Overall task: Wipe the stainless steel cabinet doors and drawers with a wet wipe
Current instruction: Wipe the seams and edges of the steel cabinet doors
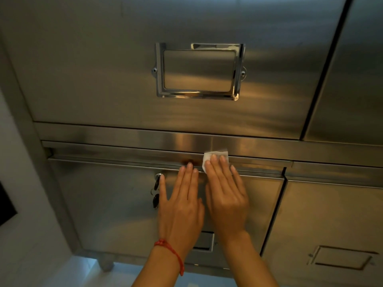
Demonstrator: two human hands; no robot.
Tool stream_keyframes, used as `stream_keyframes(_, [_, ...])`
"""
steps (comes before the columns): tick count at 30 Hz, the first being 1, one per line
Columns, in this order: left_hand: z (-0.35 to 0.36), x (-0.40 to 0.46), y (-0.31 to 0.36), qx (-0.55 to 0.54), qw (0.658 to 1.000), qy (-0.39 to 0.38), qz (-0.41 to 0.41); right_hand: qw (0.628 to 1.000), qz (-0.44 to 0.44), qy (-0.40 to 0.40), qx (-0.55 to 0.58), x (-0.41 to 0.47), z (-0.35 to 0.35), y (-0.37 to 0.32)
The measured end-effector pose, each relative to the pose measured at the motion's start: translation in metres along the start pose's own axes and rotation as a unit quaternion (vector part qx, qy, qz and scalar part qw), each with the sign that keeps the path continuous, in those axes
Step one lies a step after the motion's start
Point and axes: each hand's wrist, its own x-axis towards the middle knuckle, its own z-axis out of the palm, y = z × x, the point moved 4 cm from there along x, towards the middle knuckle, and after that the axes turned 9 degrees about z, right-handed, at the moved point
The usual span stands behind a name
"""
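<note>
Cabinet: brushed steel front fills nearly the whole view, seen from below at a steep angle; warm reflections at centre.
Upper drawer: large panel from 9 to 1 o'clock; a second panel sits beside it at 2 o'clock, apart by a dark vertical seam.
Lower door: at 7 to 6 o'clock, below the horizontal rail; a neighbouring door lies at 4 o'clock with a recessed handle near its bottom.
Rail: horizontal band between drawer and door, running 9 to 3 o'clock just below centre.
Label frame: polished rectangular frame on the upper drawer, at 12 o'clock; one screw tab on each side.
Left hand: at 6 o'clock, flat and open against the lower door, fingers spread, grasping nothing; fingertips reach the door's top edge.
Right hand: just beside the left, toward 5 o'clock; flat, fingers extended, pressing the wipe against the steel rather than gripping it.
Wipe: small white folded piece under the right fingertips, at the door's top edge touching the rail, just below centre.
Keys: dark bunch hanging from the lock at 7 o'clock, touching the left little finger's side.
Bracelet: red cord around the left wrist, at 6 o'clock.
</note>
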Motion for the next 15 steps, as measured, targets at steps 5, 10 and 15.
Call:
stream_keyframes(5, [-0.008,0.006,-0.007,-0.015,0.999,0.046,-0.017,1.000,-0.009,0.003,-0.005,0.003,-0.001,0.000])
stream_keyframes(10, [-0.011,-0.007,-0.023,-0.013,1.000,0.020,-0.015,1.000,0.001,0.002,-0.011,0.003,-0.002,-0.004])
stream_keyframes(15, [-0.010,-0.021,-0.050,-0.010,1.000,0.016,-0.020,1.000,0.015,0.004,0.005,0.003,0.000,-0.012])
